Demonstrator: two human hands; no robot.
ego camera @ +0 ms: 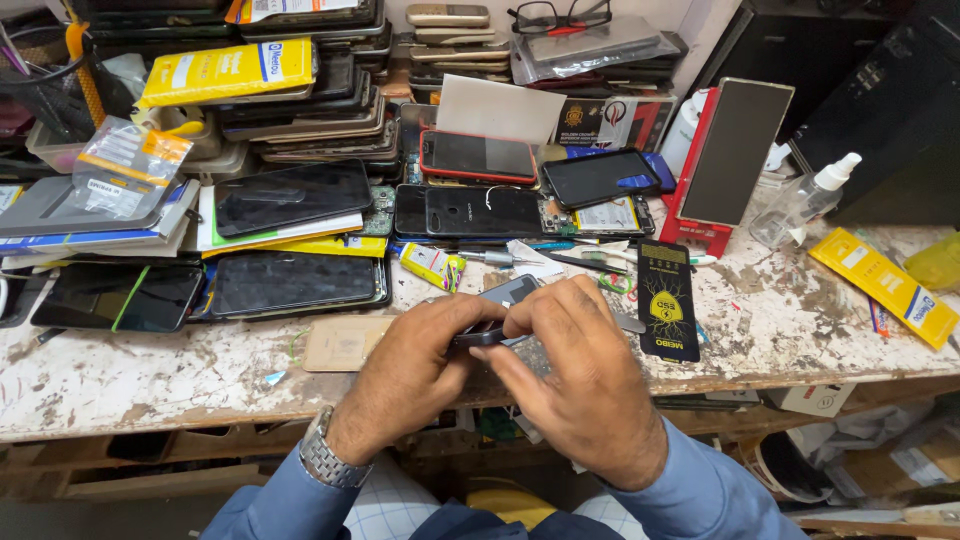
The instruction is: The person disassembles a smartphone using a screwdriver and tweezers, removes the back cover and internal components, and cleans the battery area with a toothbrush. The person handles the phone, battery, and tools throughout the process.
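In the head view, a dark phone (490, 335) was held just above the worn table (150, 375), the left hand (420, 360) pinching its edge and the right hand (580, 385) closed over it. It seemed thin, stiff, slippery and fragile, best gripped by the edges. No container's contents could be made out.

Both hands are meeting over the bench edge: the left hand (420, 355) and right hand (575, 375) are gripping a dark phone (497, 315) between them, fingers curling round its rim. Just beside it a black packet (667, 300) is lying on the worn white workbench (780, 320), with stacked phone screens (290, 195) crowding behind
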